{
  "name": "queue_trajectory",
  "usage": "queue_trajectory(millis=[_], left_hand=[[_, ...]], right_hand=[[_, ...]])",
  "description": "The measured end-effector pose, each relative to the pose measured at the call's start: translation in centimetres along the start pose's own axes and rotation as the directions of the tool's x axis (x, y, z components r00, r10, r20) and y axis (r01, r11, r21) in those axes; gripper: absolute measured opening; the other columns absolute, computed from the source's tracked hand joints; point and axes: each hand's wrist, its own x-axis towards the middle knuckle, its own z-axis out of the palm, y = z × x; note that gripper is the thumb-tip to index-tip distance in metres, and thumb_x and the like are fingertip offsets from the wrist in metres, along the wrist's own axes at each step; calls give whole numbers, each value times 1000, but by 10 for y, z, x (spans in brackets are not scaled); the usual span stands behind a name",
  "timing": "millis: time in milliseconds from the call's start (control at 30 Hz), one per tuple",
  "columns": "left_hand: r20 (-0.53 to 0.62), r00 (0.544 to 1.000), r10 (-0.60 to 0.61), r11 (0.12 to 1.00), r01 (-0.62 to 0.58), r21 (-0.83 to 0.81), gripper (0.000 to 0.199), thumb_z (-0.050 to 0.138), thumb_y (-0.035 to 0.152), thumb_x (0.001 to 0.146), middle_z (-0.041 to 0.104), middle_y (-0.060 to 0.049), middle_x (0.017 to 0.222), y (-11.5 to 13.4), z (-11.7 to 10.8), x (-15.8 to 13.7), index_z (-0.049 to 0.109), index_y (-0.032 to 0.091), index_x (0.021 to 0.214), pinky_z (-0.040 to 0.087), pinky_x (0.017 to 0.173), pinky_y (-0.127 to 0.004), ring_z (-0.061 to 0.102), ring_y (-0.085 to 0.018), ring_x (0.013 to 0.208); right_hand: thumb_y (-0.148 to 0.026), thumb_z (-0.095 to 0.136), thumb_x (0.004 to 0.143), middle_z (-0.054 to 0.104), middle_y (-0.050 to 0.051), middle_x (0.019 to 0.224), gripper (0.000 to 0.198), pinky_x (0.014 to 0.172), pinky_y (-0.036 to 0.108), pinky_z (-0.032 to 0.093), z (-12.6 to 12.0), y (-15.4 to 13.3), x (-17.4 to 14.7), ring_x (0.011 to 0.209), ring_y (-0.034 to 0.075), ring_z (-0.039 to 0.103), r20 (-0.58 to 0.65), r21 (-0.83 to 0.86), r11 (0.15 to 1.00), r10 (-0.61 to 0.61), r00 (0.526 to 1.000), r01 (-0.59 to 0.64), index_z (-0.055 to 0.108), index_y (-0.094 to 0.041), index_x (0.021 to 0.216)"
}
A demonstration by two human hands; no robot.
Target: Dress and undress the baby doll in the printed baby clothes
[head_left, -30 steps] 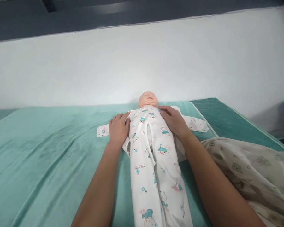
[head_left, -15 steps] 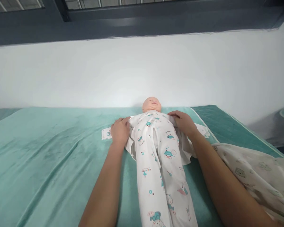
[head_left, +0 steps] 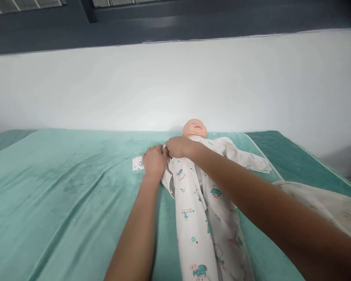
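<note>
A baby doll lies on its back, its bald head [head_left: 194, 128] toward the wall. White baby clothes [head_left: 190, 203] with teal cartoon prints cover its body and legs. My left hand [head_left: 155, 160] is closed on the left-side sleeve, whose cuff [head_left: 138, 164] sticks out beyond it. Right beside it, my right hand [head_left: 178, 147] reaches across the doll's chest, fingers closed on the cloth at that shoulder; the fingertips are partly hidden. The other sleeve [head_left: 248, 159] lies stretched out to the right. My right forearm covers part of the doll's front.
A green sheet [head_left: 84, 195] with creases lies under the doll. At the right, a pale printed cloth [head_left: 324, 203] is partly behind my forearm. A white wall [head_left: 134, 86] rises behind the bed, with a dark frame [head_left: 193, 21] above it.
My right hand has left the right-side sleeve and crossed over the chest to join my left hand. The right sleeve now lies exposed. The view has shifted slightly.
</note>
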Motion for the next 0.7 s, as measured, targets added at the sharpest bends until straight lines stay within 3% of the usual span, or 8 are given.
queue_trajectory(millis=[133,400,533,700], left_hand=[[19,1000,11,999,-12,41,39,35,38,97,72,-8,114,1,0,0,70,25,107,44,94,-48,57,-32,116],[33,999,29,998,-31,59,32,38,33,95,73,-8,108,4,-5,0,69,24,93,46,88,-40,61,-29,111],[51,999,4,999,-6,34,29,43,29,91,74,-8,104,5,-9,1,70,27,103,47,81,-38,65,-29,103],[9,999,-34,998,35,-47,38,43,27,92,73,-7,114,6,-13,-2,64,29,123,48,82,-36,66,-27,105]], right_hand=[[-17,57,82,72,10,90,16,67,33,47,0,-1,9,84,26,68,74,-43,999,1,997,2,71,-17,90],[-23,61,79,72,12,95,19,74,37,49,6,3,12,88,28,68,9,-90,996,6,1000,-5,70,-17,94],[-28,59,82,73,10,97,22,70,35,48,6,8,6,85,26,69,-38,-82,997,-15,999,12,70,-21,98],[-41,61,84,73,8,108,34,70,34,46,4,20,-14,92,27,68,-148,-16,999,-45,988,43,65,-26,114]])
